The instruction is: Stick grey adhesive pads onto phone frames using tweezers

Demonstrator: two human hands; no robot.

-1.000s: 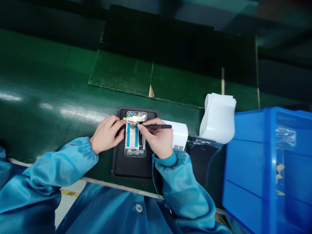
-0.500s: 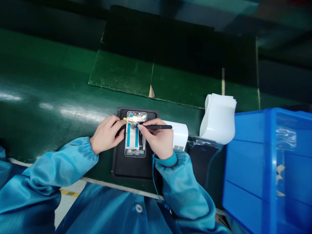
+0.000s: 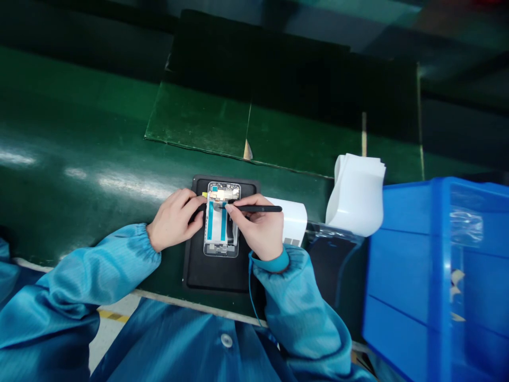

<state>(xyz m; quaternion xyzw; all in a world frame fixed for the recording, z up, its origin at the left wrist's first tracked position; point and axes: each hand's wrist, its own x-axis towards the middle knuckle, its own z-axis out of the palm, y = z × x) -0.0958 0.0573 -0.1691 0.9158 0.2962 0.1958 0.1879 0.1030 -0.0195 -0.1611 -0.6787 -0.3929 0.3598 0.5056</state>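
Note:
An opened smartphone (image 3: pixel 217 250) lies on a black tray (image 3: pixel 199 273), its circuit board at the far end and two blue strips along its middle. My left hand (image 3: pixel 175 220) is bent at the phone's left edge, index fingertip and thumb against it. Beside that fingertip a small yellow piece (image 3: pixel 204 194) sticks out. With a pen-like grip, my right hand (image 3: pixel 260 228) is closed on black tweezers (image 3: pixel 262 208). Their thin tip reaches over the phone just below the board; whether it touches a part there is too small to tell.
A white sheet (image 3: pixel 294 217) lies right of the tray, next to a dark clear-edged sheet (image 3: pixel 330 265). Farther back stands a curled stack of white sheets (image 3: pixel 356 193). A blue bin (image 3: pixel 401 265) fills the right side. Green boards (image 3: pixel 294 143) lie across the bench's back.
Hardly anything differs. The phone and the tweezers appear shifted very slightly to the right; both hands keep their hold.

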